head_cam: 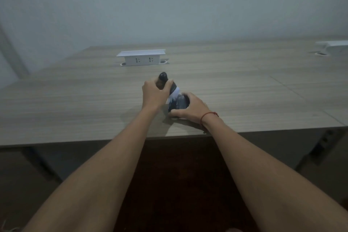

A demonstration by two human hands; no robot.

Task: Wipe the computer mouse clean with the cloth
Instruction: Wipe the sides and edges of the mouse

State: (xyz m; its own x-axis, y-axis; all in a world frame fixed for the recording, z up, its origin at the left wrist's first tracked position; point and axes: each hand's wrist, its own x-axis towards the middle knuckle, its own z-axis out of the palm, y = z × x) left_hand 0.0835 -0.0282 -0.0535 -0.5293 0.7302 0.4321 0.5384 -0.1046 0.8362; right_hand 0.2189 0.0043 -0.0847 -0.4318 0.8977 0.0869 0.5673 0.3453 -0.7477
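A black computer mouse [179, 104] rests on the wooden table [235, 88] near its front edge, and my right hand [190, 108] grips it from the right side. My left hand [153, 93] is closed around a small dark bottle [162, 79] with a rounded black top, tilted over toward the mouse. A white cloth [173, 95] shows between the two hands, against the mouse's left side. I cannot tell which hand holds the cloth. A red string circles my right wrist.
A white pop-up power socket box [141, 58] stands at the back middle of the table. Another white box [333, 45] sits at the far right edge. A pale wall runs behind the table, and dark floor lies below its front edge.
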